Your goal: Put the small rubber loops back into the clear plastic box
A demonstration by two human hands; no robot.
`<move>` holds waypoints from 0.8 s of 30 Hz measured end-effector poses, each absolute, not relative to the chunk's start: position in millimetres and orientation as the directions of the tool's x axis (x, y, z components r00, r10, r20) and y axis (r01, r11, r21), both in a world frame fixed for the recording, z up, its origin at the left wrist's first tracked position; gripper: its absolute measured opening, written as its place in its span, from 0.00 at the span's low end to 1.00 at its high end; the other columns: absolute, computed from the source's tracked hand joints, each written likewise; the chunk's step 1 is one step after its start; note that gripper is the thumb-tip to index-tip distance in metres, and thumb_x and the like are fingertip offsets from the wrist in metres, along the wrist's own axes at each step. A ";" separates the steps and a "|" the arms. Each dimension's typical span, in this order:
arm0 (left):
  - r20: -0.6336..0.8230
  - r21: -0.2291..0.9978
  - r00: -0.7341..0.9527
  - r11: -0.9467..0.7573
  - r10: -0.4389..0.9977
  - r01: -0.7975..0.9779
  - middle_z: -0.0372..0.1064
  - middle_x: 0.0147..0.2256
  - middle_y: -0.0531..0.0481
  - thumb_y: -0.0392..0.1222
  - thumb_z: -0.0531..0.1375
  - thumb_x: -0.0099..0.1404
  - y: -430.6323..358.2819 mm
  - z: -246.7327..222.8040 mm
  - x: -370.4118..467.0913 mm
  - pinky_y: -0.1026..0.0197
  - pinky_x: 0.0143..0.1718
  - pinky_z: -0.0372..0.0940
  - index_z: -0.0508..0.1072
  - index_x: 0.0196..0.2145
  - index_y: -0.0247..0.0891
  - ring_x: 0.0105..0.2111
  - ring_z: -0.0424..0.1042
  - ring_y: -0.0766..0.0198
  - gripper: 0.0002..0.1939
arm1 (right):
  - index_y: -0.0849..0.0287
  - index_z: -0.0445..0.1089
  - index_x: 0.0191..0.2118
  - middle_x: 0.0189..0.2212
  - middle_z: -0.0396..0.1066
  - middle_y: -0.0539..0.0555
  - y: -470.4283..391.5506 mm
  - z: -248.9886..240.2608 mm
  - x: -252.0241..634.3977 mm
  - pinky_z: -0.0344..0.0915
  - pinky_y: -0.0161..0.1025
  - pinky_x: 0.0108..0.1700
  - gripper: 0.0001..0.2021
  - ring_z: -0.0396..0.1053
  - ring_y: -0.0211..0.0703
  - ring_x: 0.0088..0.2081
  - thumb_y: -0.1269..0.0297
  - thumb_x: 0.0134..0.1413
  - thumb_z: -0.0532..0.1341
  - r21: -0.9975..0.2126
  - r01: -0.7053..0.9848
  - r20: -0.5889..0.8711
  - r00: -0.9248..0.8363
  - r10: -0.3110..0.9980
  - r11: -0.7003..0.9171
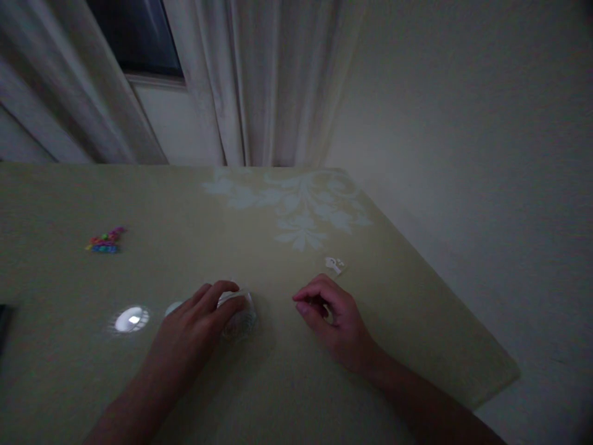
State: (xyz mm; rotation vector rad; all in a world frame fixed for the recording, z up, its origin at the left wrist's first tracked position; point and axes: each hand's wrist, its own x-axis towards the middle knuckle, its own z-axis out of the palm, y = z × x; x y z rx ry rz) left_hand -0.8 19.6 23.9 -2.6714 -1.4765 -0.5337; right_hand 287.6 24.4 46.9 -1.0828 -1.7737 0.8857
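My left hand [201, 315] is wrapped round the rim of a small clear container [243, 318], its fingers closed over the top and near side. The container stands on the table, partly hidden by those fingers, and what is inside cannot be made out. To the right, my right hand [336, 324] hovers low over the table with thumb and index finger brought together. Anything between those fingertips is too small or hidden to see. Just beyond the right knuckles lies a small clear piece with white markings [334, 266].
A small pile of multicoloured pieces [106, 241] lies on the table [287, 395] at the left. A pale round shape [173, 308] shows beside my left hand. A dark object [4, 321] sits at the left edge. Curtains [278, 80] hang behind; a wall borders the right.
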 end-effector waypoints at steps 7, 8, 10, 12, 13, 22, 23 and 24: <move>0.339 0.372 0.340 -0.457 0.877 0.808 0.79 0.47 0.45 0.51 0.55 0.78 22.6 22.0 -5.2 0.52 0.45 0.75 0.81 0.46 0.46 0.46 0.79 0.51 0.16 | 0.57 0.72 0.55 0.51 0.71 0.61 62.0 34.2 327.9 0.70 0.52 0.54 0.18 0.71 0.55 0.50 0.58 0.61 0.69 -0.505 0.801 0.349 -0.151 0.925 0.322; 0.320 0.397 0.324 -0.437 0.890 0.807 0.78 0.49 0.44 0.55 0.58 0.76 21.4 22.7 -8.4 0.49 0.49 0.74 0.80 0.49 0.47 0.49 0.77 0.49 0.15 | 0.57 0.70 0.57 0.54 0.70 0.64 65.1 30.6 332.5 0.68 0.57 0.59 0.24 0.69 0.60 0.55 0.56 0.59 0.71 -0.435 0.852 0.342 -0.143 0.929 0.291; 0.257 0.430 0.322 -0.406 0.911 0.806 0.75 0.57 0.44 0.60 0.66 0.68 17.8 23.0 -16.1 0.46 0.53 0.73 0.74 0.59 0.49 0.54 0.74 0.46 0.26 | 0.58 0.68 0.59 0.57 0.69 0.66 69.4 23.8 339.6 0.66 0.61 0.61 0.29 0.67 0.65 0.59 0.53 0.56 0.73 -0.333 0.911 0.300 -0.141 0.943 0.242; 0.187 0.459 0.353 -0.399 0.917 0.794 0.72 0.60 0.44 0.59 0.71 0.61 13.9 20.6 -21.9 0.45 0.54 0.74 0.69 0.65 0.52 0.57 0.73 0.44 0.38 | 0.57 0.69 0.58 0.56 0.71 0.65 72.5 19.2 344.0 0.67 0.60 0.60 0.26 0.69 0.64 0.57 0.55 0.58 0.71 -0.297 0.928 0.236 -0.159 0.959 0.227; 0.166 0.474 0.366 -0.399 0.916 0.785 0.72 0.60 0.45 0.57 0.72 0.60 12.2 18.3 -22.7 0.45 0.53 0.74 0.68 0.66 0.52 0.56 0.73 0.44 0.39 | 0.57 0.70 0.56 0.54 0.72 0.64 73.8 18.2 345.3 0.68 0.58 0.59 0.22 0.70 0.62 0.55 0.57 0.59 0.70 -0.295 0.929 0.211 -0.165 0.963 0.224; 0.207 0.634 0.390 -0.427 0.897 0.645 0.74 0.61 0.41 0.39 0.70 0.62 -10.5 -10.1 31.5 0.42 0.56 0.75 0.56 0.73 0.51 0.58 0.75 0.43 0.46 | 0.53 0.70 0.59 0.59 0.70 0.60 50.8 40.8 313.8 0.64 0.51 0.64 0.27 0.67 0.53 0.60 0.62 0.54 0.72 -0.718 0.463 0.180 -0.597 0.782 0.519; 0.210 0.640 0.393 -0.429 0.896 0.637 0.74 0.61 0.41 0.39 0.70 0.63 -13.4 -11.8 36.3 0.43 0.55 0.75 0.54 0.73 0.51 0.58 0.76 0.43 0.47 | 0.53 0.71 0.59 0.60 0.69 0.60 45.2 43.5 307.8 0.64 0.51 0.64 0.28 0.66 0.53 0.61 0.62 0.52 0.73 -0.735 0.416 0.162 -0.658 0.735 0.535; 0.224 0.640 0.384 -0.432 0.896 0.635 0.74 0.61 0.41 0.39 0.70 0.62 -15.8 -13.1 39.6 0.43 0.55 0.76 0.54 0.73 0.51 0.58 0.76 0.43 0.47 | 0.52 0.72 0.59 0.61 0.69 0.60 40.4 45.7 302.9 0.64 0.51 0.64 0.29 0.66 0.53 0.62 0.63 0.51 0.74 -0.744 0.392 0.144 -0.697 0.702 0.541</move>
